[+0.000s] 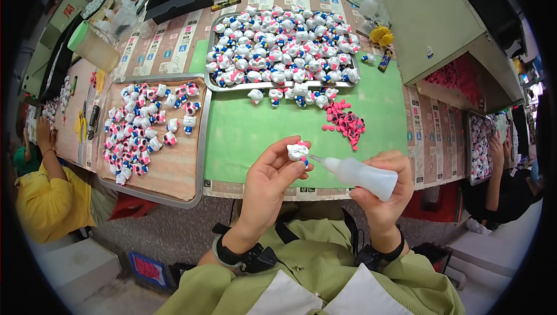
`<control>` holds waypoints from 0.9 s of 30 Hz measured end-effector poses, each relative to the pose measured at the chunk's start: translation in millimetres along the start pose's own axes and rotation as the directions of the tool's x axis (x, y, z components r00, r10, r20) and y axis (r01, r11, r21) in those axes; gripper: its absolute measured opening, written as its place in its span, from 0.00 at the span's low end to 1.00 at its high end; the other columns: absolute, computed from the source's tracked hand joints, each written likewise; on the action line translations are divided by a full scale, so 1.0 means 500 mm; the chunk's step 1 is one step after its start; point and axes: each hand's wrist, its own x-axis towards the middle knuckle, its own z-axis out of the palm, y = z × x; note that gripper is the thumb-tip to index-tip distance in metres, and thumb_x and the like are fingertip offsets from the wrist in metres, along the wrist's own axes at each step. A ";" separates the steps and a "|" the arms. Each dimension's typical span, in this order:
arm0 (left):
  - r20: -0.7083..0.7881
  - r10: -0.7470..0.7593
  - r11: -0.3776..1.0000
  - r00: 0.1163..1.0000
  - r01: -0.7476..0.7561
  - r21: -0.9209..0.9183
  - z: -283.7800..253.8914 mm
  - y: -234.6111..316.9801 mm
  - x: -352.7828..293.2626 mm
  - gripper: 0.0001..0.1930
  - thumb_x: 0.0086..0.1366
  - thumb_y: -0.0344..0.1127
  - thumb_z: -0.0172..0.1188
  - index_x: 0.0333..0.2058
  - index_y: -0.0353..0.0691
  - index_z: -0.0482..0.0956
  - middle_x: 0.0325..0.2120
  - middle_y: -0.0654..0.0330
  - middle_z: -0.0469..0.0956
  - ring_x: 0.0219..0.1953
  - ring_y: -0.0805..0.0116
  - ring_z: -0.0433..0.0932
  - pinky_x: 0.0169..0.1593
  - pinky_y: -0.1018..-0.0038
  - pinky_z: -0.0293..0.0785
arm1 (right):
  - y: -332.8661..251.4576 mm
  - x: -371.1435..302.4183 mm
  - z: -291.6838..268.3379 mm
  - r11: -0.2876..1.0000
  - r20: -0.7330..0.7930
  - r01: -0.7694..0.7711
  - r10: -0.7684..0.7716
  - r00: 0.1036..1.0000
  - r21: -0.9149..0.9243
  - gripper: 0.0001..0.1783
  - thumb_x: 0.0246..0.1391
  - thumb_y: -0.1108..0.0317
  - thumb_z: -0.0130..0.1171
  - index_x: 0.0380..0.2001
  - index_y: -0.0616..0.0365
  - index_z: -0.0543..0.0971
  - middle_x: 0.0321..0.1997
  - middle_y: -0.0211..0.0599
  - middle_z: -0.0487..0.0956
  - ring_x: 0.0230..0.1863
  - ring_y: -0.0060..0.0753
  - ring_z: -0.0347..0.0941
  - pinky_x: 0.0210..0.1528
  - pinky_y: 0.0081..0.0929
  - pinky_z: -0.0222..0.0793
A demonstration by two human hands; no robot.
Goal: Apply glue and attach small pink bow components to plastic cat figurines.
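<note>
Between the thumb and fingers of my left hand (271,171) is a small white cat figurine (297,151) with pink and blue parts. My right hand (387,190) is wrapped round a translucent white squeeze bottle (366,177). Its thin nozzle (316,158) points left, with the tip at or very close to the figurine; whether they touch I cannot tell. Beyond my right hand, a heap of small pink and dark pieces (345,122) lies on the green mat (249,129). A few more figurines (277,96) stand in a row along the mat's far part.
A metal tray (283,87) heaped with figurines stands at the back. At the left, a brown-lined tray (174,181) holds several figurines with pink and dark pieces. A pale cabinet (435,19) rises at the right. Co-workers (49,199) sit on both sides.
</note>
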 end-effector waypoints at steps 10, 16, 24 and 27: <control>0.015 -0.013 1.000 1.000 0.013 -0.001 0.000 -0.001 -0.001 0.19 0.56 0.25 0.50 0.48 0.33 0.62 0.43 0.55 0.68 0.38 0.73 0.71 0.40 0.79 0.67 | 0.003 0.003 -0.001 1.000 0.014 0.006 -0.006 1.000 0.000 0.23 0.31 0.71 0.68 0.32 0.61 0.68 0.30 0.38 0.70 0.30 0.25 0.68 0.31 0.20 0.64; 0.005 -0.009 1.000 1.000 0.009 0.022 0.002 -0.002 0.001 0.19 0.56 0.24 0.50 0.48 0.34 0.62 0.43 0.56 0.68 0.38 0.73 0.70 0.41 0.79 0.67 | 0.003 0.003 -0.005 1.000 0.032 0.002 -0.001 0.999 -0.027 0.22 0.31 0.71 0.68 0.31 0.61 0.68 0.29 0.38 0.70 0.29 0.26 0.68 0.30 0.20 0.63; 0.011 0.007 0.999 1.000 -0.007 0.043 -0.004 -0.006 0.002 0.19 0.56 0.24 0.49 0.48 0.34 0.62 0.44 0.55 0.67 0.39 0.71 0.70 0.42 0.77 0.67 | -0.001 0.006 -0.015 0.997 0.029 0.021 -0.019 0.999 -0.079 0.22 0.31 0.70 0.68 0.30 0.61 0.68 0.29 0.38 0.70 0.29 0.26 0.67 0.30 0.20 0.62; 0.018 -0.016 1.000 1.000 0.016 0.005 0.001 0.000 0.003 0.19 0.57 0.24 0.48 0.49 0.33 0.61 0.45 0.54 0.67 0.40 0.70 0.71 0.42 0.77 0.67 | 0.001 0.004 -0.015 1.000 -0.027 0.009 -0.010 1.000 -0.021 0.22 0.32 0.70 0.67 0.31 0.61 0.68 0.29 0.38 0.70 0.29 0.25 0.65 0.32 0.20 0.61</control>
